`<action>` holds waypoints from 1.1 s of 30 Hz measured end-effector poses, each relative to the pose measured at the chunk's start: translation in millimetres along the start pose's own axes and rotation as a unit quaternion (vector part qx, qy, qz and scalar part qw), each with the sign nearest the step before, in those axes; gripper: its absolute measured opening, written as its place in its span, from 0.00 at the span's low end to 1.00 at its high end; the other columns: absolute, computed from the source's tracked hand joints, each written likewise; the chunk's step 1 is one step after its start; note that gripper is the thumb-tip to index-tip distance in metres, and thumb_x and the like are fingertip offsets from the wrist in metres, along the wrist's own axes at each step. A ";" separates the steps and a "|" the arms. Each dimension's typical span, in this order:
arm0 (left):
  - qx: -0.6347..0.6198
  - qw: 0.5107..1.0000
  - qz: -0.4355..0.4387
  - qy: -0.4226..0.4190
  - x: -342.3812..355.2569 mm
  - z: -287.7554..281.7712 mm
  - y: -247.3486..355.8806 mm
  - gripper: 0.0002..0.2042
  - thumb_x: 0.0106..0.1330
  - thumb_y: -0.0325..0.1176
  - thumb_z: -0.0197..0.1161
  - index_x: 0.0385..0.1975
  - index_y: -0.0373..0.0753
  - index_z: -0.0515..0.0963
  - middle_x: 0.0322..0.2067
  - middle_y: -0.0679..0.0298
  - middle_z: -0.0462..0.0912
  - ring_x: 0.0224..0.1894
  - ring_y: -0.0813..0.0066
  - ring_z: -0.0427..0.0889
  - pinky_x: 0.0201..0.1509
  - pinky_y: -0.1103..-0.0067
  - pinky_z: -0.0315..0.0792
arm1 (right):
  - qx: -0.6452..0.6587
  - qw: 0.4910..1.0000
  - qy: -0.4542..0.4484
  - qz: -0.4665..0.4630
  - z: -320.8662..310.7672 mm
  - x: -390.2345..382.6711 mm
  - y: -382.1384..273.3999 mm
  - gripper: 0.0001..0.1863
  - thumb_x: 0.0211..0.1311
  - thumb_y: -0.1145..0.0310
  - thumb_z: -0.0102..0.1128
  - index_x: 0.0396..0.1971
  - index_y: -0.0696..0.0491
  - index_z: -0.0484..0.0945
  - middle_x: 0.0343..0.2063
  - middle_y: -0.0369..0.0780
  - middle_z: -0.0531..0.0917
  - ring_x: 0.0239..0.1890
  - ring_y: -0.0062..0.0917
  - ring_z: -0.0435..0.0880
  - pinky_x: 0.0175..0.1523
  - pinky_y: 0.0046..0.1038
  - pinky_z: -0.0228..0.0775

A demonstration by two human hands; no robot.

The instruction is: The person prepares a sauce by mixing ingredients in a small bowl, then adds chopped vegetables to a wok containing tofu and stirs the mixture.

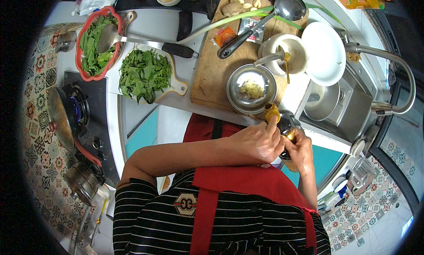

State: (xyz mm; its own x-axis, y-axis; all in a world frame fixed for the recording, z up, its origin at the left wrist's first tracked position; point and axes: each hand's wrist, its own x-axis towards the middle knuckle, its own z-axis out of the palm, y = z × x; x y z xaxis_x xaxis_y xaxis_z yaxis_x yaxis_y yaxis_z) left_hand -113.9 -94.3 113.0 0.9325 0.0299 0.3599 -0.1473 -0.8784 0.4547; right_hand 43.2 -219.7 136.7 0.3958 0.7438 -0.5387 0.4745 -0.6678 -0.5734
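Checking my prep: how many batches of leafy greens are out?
2: one in the red-rimmed dish at the counter's far left, one on the white handled board right of it. None hidden, seemingly.

Home kitchen, likely: lit gas stove (pixel 79 110), sink (pixel 329 105), cutting board (pixel 212 74), greens (pixel 145 74).

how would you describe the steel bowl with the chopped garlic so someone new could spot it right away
Start at the wooden cutting board in the middle of the counter. At its near right corner sits a round steel bowl, just beyond the dark bottle in the person's hands. Unlike the white bowl beside it, it is shiny metal with a pale minced heap inside.
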 end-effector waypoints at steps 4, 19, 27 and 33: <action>0.006 1.000 -0.003 -0.003 -1.0 0.6 0.0 0.17 0.49 0.35 0.56 0.33 0.26 0.73 0.27 0.48 0.74 0.38 0.41 0.78 0.33 0.69 0.78 | 0.005 1.000 -0.007 0.006 0.4 0.0 -1.1 0.14 0.51 0.65 0.66 0.22 0.58 0.70 0.12 0.41 0.69 0.16 0.26 0.63 0.24 0.29 0.62; -0.022 0.997 -0.006 0.076 4.0 0.4 2.2 0.15 0.48 0.33 0.57 0.31 0.27 0.76 0.34 0.48 0.77 0.44 0.46 0.76 0.39 0.69 0.78 | 0.125 0.992 0.033 0.007 7.2 -7.0 14.1 0.11 0.53 0.69 0.65 0.25 0.57 0.72 0.15 0.31 0.71 0.20 0.13 0.64 0.25 0.22 0.63; -0.067 0.989 -0.007 0.131 14.4 -8.0 2.5 0.17 0.48 0.32 0.56 0.37 0.29 0.77 0.44 0.53 0.76 0.49 0.58 0.73 0.49 0.73 0.74 | 0.195 0.978 0.070 -0.005 8.3 -21.8 33.2 0.12 0.51 0.69 0.68 0.23 0.55 0.71 0.16 0.28 0.70 0.21 0.11 0.63 0.24 0.19 0.59; -0.041 0.988 0.004 0.148 13.1 -10.7 11.7 0.17 0.50 0.33 0.56 0.38 0.30 0.77 0.46 0.55 0.76 0.48 0.61 0.74 0.47 0.75 0.74 | 0.193 0.979 0.067 -0.018 6.2 -31.0 36.8 0.11 0.50 0.70 0.68 0.26 0.55 0.73 0.18 0.28 0.72 0.22 0.11 0.64 0.25 0.17 0.60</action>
State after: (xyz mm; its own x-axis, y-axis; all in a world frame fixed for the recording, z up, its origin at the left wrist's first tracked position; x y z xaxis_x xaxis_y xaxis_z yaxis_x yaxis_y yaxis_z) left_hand -106.9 -99.1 131.8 0.7957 0.1713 0.5810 -0.1927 -0.8378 0.5109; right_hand 43.5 -267.5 128.4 0.4959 0.7464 -0.4438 0.1671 -0.5836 -0.7947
